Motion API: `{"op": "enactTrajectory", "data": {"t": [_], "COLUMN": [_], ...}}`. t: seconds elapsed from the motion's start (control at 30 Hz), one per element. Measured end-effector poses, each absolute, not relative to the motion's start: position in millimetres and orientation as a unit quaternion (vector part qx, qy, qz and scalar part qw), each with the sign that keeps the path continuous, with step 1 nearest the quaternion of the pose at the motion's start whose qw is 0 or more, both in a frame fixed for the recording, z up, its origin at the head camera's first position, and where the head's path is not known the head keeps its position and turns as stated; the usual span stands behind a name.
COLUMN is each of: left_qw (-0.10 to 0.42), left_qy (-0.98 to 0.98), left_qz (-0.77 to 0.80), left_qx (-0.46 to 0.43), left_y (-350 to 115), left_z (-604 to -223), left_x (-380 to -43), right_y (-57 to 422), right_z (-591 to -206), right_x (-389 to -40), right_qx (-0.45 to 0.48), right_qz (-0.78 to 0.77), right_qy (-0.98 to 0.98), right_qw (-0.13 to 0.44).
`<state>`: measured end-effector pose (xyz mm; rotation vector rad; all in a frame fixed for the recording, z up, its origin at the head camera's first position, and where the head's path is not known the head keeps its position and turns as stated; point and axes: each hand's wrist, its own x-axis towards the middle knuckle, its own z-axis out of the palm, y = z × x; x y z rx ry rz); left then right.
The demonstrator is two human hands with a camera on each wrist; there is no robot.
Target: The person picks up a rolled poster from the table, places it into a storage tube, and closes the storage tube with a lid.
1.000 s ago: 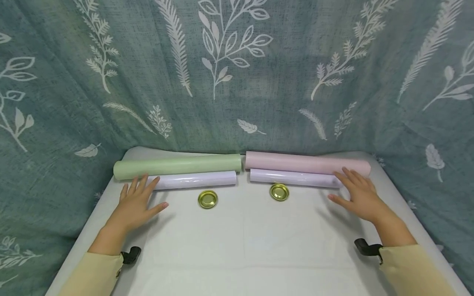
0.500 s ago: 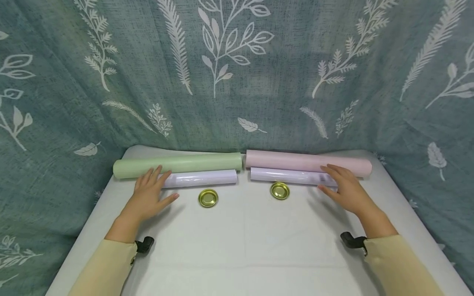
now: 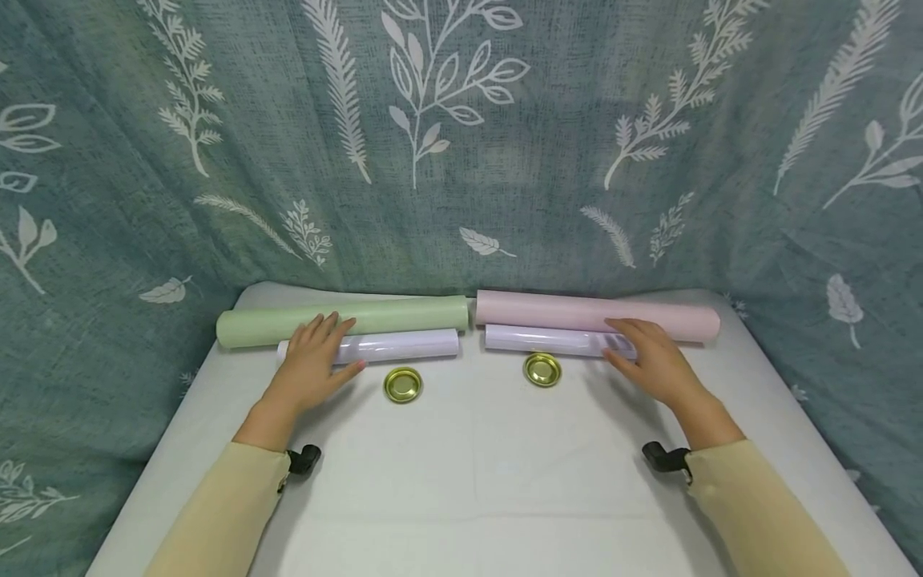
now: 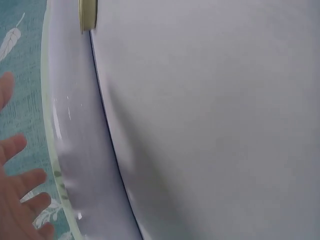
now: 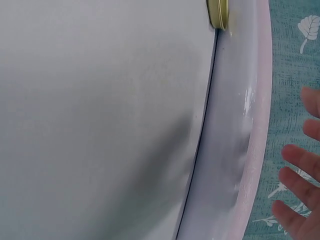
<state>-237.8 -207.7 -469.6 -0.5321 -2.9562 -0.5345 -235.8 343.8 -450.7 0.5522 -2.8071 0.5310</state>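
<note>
In the head view my left hand (image 3: 308, 370) hovers with spread fingers over the left lavender roll (image 3: 407, 345), its fingertips near the light green roll (image 3: 404, 314) behind. My right hand (image 3: 658, 367) has its fingers extended above the right lavender roll (image 3: 541, 340); behind that lies the pink roll (image 3: 548, 309). Each hand covers part of the lavender roll below it. Neither hand holds anything. Both wrist views show separated fingers above the rolls. One small round gold dish (image 3: 402, 385) sits before the left lavender roll, another gold dish (image 3: 542, 369) before the right one.
A white cloth (image 3: 472, 473) covers the table. Directly behind the rolls hangs a teal curtain (image 3: 534, 160) with white leaf prints, which also reaches down both sides. A black wrist-camera mount (image 3: 304, 460) sticks out from the left sleeve, with a similar mount (image 3: 665, 457) at the right.
Both hands have moved inward, the left one to the right and the right one to the left, over the rolls. The rolls and gold dishes keep their places on the table.
</note>
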Motion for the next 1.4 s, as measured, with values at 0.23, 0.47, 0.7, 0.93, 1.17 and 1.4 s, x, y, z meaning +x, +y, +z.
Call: {"op": "enactTrajectory", "data": {"t": [0.23,0.47,0.7,0.93,1.17,1.4], "left_qw": [0.043,0.037,0.038,0.022,0.007,-0.023], "left_qy": [-0.967,-0.969,-0.969,-0.969,-0.974,-0.976], "left_qz": [-0.177,-0.165,-0.163,-0.171,-0.153,-0.143], "left_qx": [-0.180,-0.179,-0.179,-0.178,-0.169,-0.163], "left_y": [-199,-195,-192,-192,-196,-202], "left_z": [-469,-469,-465,-464,-462,-460], "left_x": [-251,-267,-279,-288,-299,-309], "right_y": [336,330,325,321,316,312], "right_z": [-457,-461,-462,-465,-470,-473], "right_x": [-243,-250,-259,-263,-267,-269], "right_qx": [0.186,0.194,0.196,0.192,0.194,0.207], "right_qz": [0.193,0.198,0.200,0.208,0.209,0.204], "right_qy": [-0.956,-0.954,-0.955,-0.955,-0.955,-0.952], "right_qw": [0.118,0.112,0.096,0.083,0.079,0.098]}}
